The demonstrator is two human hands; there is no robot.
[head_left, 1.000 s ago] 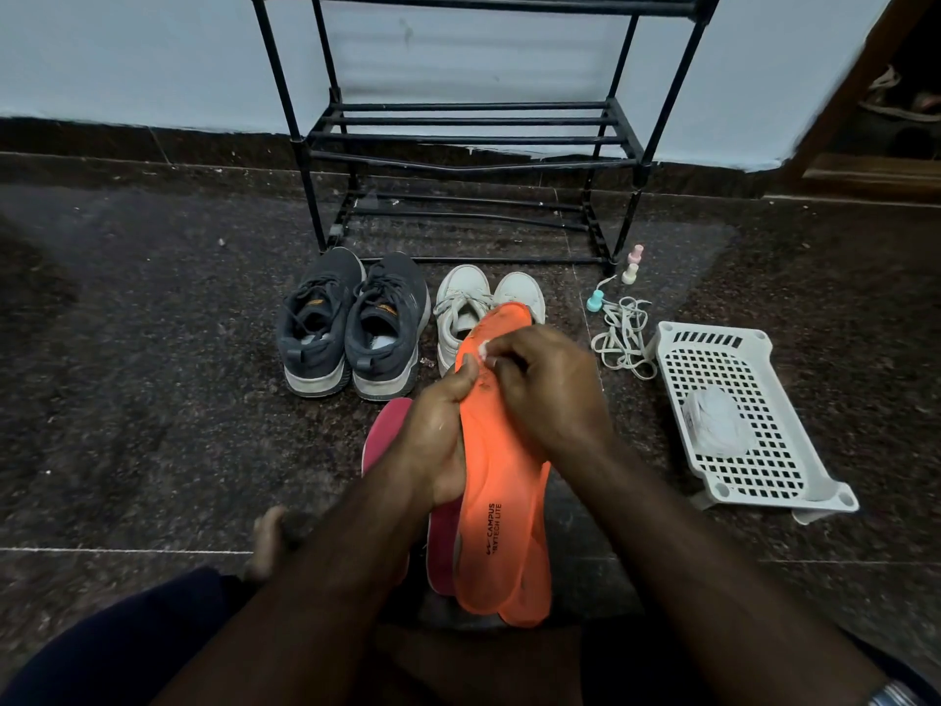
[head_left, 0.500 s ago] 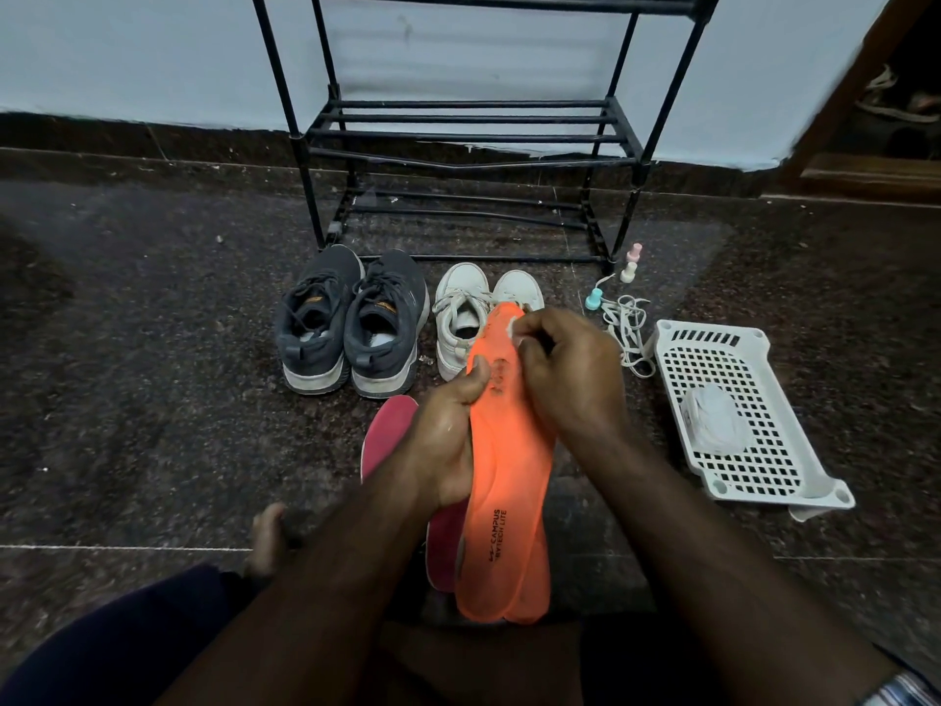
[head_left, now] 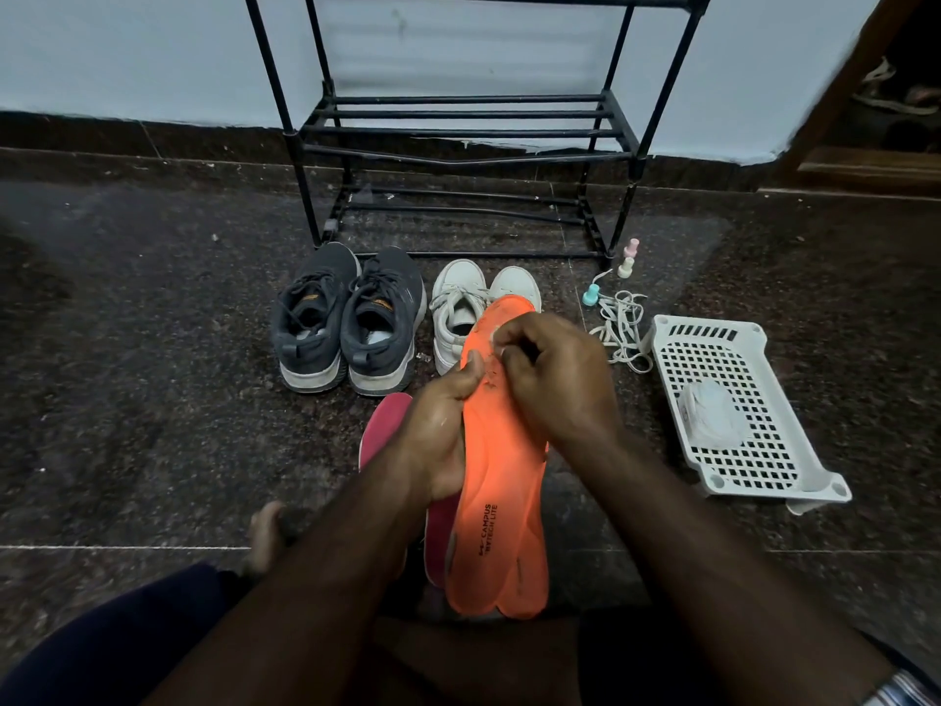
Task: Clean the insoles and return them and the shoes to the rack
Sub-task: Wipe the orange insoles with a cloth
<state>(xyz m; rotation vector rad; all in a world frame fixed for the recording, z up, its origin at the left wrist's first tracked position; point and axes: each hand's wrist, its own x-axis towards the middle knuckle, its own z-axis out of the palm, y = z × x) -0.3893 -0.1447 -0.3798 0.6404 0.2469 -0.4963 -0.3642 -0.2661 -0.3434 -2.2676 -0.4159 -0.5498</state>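
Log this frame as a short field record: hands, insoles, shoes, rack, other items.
left hand: grips orange insoles at their left edge
right hand: pinches something small and pale against the toe end of the insoles
pink insoles: on floor under the hands
grey shoes: paired on floor before rack
white shoes: right of the grey pair
rack: visible shelves hold no shoes
white basket: on floor at right, laces beside it

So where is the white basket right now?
In the head view the white basket lies on the floor at the right, beside the loose laces and just right of the shoe rack's front corner.
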